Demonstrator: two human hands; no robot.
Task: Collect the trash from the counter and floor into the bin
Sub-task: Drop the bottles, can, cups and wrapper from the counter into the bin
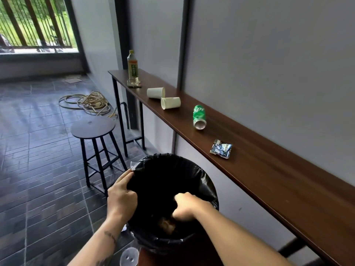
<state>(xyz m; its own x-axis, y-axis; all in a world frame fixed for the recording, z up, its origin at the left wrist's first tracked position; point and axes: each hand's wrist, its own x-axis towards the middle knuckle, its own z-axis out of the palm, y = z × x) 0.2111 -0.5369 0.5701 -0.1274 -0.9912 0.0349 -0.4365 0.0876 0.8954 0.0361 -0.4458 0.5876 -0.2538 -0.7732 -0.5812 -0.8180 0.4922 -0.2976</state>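
Fingers [125, 179] of my left hand [121, 196] pinch the black liner [207, 189] at the bin [172, 240] rim's left edge; my right hand [185, 207] is clenched on the near rim.

Nothing else is in either hand. Trash waits on the worktop [269, 179] to the right: a wrapper [221, 149] nearest, a green can [199, 117] on its side, two tipped paper cups [163, 97], a bottle [133, 68] standing at the far end. A clear lid [129, 256] lies on the floor by my left arm. I judge the can may roll off if nudged, and the liner may slip into the bin if I tug it unevenly.
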